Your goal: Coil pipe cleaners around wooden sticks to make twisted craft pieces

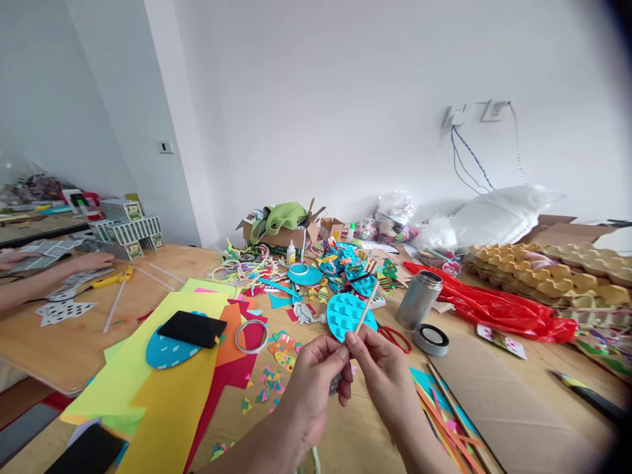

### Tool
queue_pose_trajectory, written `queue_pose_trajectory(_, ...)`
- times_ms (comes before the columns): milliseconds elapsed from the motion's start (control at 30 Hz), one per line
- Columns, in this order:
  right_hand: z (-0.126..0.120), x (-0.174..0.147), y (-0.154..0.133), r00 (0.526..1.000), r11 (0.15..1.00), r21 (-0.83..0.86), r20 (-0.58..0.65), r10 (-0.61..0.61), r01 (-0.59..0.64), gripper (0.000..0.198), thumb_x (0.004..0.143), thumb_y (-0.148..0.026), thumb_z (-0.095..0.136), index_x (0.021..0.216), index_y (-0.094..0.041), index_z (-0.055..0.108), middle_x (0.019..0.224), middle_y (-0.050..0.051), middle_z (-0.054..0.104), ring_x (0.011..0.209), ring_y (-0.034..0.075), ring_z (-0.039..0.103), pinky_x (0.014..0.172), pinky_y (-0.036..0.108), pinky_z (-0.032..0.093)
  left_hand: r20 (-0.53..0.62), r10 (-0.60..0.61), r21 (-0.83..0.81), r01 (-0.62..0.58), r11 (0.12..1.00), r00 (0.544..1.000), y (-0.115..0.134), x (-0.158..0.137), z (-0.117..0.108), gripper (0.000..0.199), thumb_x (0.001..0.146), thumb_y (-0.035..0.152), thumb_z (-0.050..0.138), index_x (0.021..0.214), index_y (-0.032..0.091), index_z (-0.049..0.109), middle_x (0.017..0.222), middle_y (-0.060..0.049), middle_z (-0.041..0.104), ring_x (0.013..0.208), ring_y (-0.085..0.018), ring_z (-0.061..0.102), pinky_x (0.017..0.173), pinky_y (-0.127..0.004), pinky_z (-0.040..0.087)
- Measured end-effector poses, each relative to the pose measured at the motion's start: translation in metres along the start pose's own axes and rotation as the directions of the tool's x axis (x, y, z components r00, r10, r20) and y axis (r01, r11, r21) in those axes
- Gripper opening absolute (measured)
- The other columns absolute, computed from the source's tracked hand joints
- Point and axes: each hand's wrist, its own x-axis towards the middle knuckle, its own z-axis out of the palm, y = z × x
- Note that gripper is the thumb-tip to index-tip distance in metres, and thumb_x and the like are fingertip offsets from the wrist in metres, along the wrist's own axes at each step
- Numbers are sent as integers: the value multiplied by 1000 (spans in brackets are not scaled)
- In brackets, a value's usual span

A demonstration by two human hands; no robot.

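Note:
My left hand [316, 372] and my right hand [382, 368] meet in the front middle, closed in pinches around the lower part of a thin wooden stick [368, 306]. The stick slants up and to the right; its lower end is hidden by my fingers. Something dark grey [336, 384] shows partly below the fingers; I cannot make out what it is. Just behind the stick lies a round blue paper piece [345, 315] with a scale-like pattern. Red-handled scissors [395, 339] lie to its right.
Left are coloured paper sheets [170, 395], a black phone-like slab [191, 328] and a tape roll [251, 336]. On the right stand a metal flask [419, 300], a red plastic bag [494, 306], a cardboard sheet [513, 401] and a cutter knife [587, 395]. Another person's hand [91, 261] rests by playing cards.

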Motion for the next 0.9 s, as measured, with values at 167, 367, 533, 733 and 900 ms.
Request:
queue_pose_trajectory(167, -4, 4, -3, 979, 933, 308, 137, 148, -184, 31, 80, -46, 56, 65, -20, 48, 45, -6, 44, 33, 9, 39, 33, 22, 35, 155, -134, -61, 145, 988, 979, 12, 4, -8, 27, 81, 35, 53, 79, 9, 58, 65, -9, 65, 52, -15, 61, 50, -26, 44)
queue_pose_trajectory(367, -11, 6, -5, 994, 978, 179, -7, 110, -107, 33, 77, -43, 63, 60, -16, 52, 57, -2, 51, 50, 9, 43, 46, 20, 37, 229, -176, 16, 177, 984, 957, 18, 4, -13, 30, 82, 35, 53, 87, 7, 61, 74, -15, 68, 59, -18, 64, 55, -27, 46)
queue_pose_trajectory(533, -12, 5, -4, 996, 989, 122, 22, 86, -88, 33, 78, -42, 62, 59, -16, 52, 55, -3, 49, 51, 9, 42, 49, 21, 34, 189, -158, 143, 133, 981, 969, 16, 2, -11, 24, 73, 31, 65, 78, 8, 62, 71, -12, 68, 56, -14, 62, 58, -27, 46)
queue_pose_trajectory(733, -17, 6, -7, 998, 995, 83, -17, 59, -57, 30, 81, -45, 55, 75, -17, 60, 69, 1, 55, 67, 15, 50, 63, 26, 39, 161, -93, 186, 62, 981, 983, 15, 2, -13, 24, 72, 32, 66, 74, 9, 61, 65, -9, 66, 51, -13, 59, 54, -25, 43)
queue_pose_trajectory(900, -23, 6, -12, 997, 995, 92, -60, 47, -41, 27, 78, -43, 61, 73, -16, 61, 64, 0, 54, 63, 14, 47, 60, 25, 37, 226, -83, 286, 15, 958, 971, 15, 0, -13, 29, 76, 36, 62, 85, 9, 60, 67, -8, 66, 50, -11, 57, 52, -24, 42)
